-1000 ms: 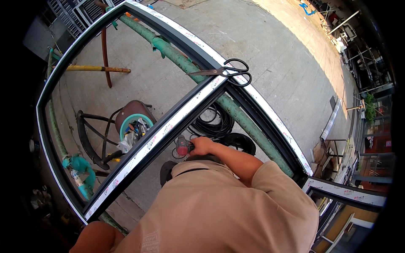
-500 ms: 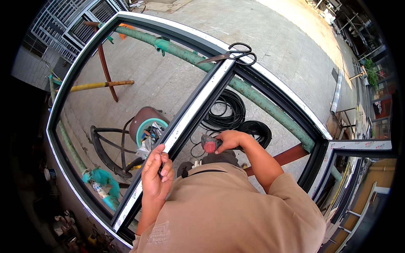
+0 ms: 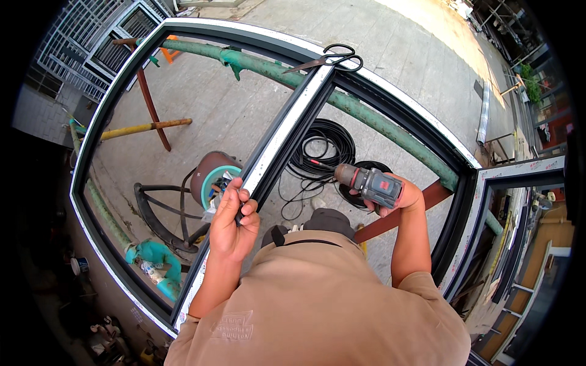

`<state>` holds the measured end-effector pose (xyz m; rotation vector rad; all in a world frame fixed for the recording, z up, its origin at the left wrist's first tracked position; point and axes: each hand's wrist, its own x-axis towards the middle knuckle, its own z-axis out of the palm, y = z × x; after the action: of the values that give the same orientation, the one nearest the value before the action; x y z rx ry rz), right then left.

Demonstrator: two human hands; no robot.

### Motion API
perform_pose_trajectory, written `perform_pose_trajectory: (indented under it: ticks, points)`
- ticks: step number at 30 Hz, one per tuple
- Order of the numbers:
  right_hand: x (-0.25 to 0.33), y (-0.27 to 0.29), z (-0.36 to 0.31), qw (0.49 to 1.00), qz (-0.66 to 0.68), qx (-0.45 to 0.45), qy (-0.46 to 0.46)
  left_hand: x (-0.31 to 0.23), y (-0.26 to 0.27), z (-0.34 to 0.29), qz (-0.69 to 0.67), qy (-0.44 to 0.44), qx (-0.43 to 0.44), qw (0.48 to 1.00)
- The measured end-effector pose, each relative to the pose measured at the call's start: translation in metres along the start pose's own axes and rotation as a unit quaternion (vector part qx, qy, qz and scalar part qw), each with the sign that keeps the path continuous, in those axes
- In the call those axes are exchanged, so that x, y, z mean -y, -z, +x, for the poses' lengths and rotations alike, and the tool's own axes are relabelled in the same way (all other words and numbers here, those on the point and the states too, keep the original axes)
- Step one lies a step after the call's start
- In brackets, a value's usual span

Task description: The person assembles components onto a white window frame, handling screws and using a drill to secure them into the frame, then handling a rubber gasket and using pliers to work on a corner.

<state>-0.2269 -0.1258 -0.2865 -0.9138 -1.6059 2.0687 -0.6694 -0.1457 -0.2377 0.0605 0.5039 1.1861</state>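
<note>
In my right hand (image 3: 408, 194) is a grey and red cordless drill (image 3: 375, 185), its chuck pointing left over the frame's right-hand opening. My left hand (image 3: 234, 224) is raised by the middle bar (image 3: 278, 143) of a large window frame (image 3: 403, 100). Its fingers are curled together; a small dark thing shows between them, too small to name. Black-handled scissors (image 3: 336, 59) lie across the far end of that bar, blades toward the left. The frame has white film on its faces and dark inner edges, and rests on green pipes (image 3: 262, 72).
Below the frame, a brown container (image 3: 204, 172) carries a turquoise bowl (image 3: 209, 186) of small parts. Black cable coils (image 3: 332, 143) lie on the concrete floor. A dark hose (image 3: 149, 213) loops at left. Another frame (image 3: 519, 171) adjoins at right; metal grilles (image 3: 91, 43) stand far left.
My right hand has brought the drill up from near my waist toward the right, turning it into full view. My left hand's fingers have closed more tightly near the bar.
</note>
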Motion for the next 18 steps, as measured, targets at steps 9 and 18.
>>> perform_pose_trajectory:
  ticks: [9,18]
  points:
    - [0.0,0.023,0.035,0.98,0.082,0.027,0.181,0.019,-0.015,0.015,0.021,-0.025,0.001,0.999]
    - [0.025,0.003,0.094,0.971,0.142,0.127,0.145,0.032,-0.008,-0.01,-0.028,-0.122,-0.053,0.991]
